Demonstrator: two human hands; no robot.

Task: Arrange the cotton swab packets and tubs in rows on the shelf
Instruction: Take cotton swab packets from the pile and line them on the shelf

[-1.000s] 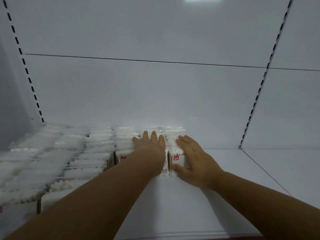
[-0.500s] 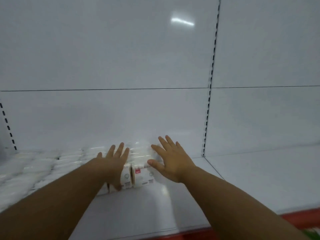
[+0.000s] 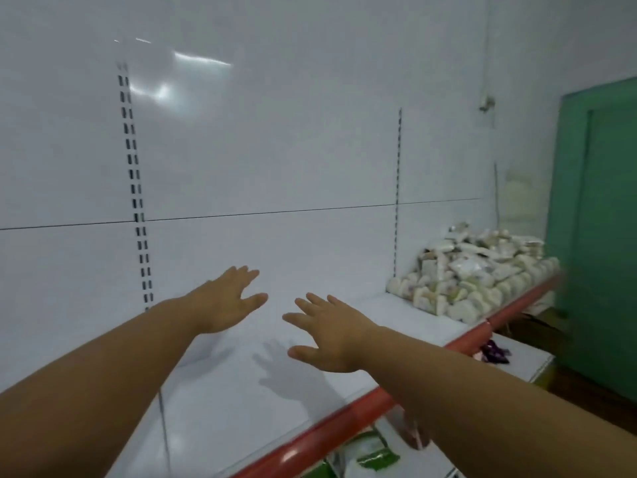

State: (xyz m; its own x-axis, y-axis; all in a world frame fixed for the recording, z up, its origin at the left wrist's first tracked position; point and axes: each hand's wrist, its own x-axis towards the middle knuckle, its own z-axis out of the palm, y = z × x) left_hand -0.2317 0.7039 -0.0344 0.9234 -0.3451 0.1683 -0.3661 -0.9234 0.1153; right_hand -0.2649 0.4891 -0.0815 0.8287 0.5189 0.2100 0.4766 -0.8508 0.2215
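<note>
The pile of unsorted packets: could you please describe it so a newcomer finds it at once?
Find the long white shelf with the red front edge. Follow it to its far right end, beside the green door. The pile of pale packets lies jumbled there, alone on that shelf.

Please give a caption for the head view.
Left hand and right hand hover open above the white shelf; packet heap lies farther right.

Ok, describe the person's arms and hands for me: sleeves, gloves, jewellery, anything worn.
Nothing worn shows. The left hand and right hand are bare, with no gloves and no rings visible. The left forearm and right forearm are bare as far up as the frame reaches: no sleeve, watch or bracelet, and no markings.
</note>
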